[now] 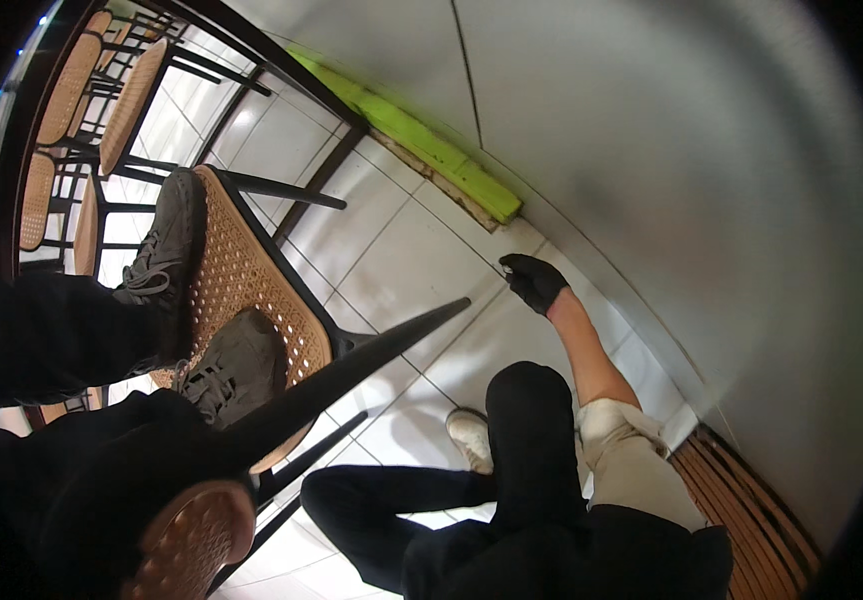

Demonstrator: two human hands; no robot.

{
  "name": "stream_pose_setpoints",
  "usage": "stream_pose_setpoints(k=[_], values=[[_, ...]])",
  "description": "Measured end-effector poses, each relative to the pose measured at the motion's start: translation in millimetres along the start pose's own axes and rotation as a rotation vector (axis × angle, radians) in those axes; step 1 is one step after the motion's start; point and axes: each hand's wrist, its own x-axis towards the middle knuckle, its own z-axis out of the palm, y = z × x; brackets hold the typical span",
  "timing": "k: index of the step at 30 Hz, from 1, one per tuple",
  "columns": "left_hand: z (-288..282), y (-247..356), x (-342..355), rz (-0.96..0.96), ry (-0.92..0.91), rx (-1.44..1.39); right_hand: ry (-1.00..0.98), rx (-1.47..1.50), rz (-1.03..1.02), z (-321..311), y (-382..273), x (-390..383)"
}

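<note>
The gloved right hand (534,281) is stretched out and down to the white tiled floor (401,270), right at the seam where the tiles meet the grey wall (671,150). Its fingers look curled together in the black glove; whether they pinch anything I cannot tell. The green strip (421,140) along the wall's foot runs away up and left from the fingers, its near end just beyond them. The left hand is out of sight

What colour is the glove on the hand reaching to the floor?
Black. The glove shows best in the head view, low by the white floor tiles.
</note>
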Motion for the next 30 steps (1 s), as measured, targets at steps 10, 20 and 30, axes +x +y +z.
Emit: stream_pose_setpoints(k=[10, 20, 30], values=[[-65.8, 30.5, -8.8, -0.118, -0.032, -0.104, 0.022, -0.248, 0.089, 89.9, 10.4, -231.0], [-200.6, 48.2, -14.4, -0.249, -0.393, -0.647, 0.444, -0.776, 0.018, 145.6, 72.1, -523.2], [-294.2, -43.7, -135.2, 0.302, -0.633, -0.937, 0.837, -0.337, -0.147, 263.2, 185.0, -752.1]])
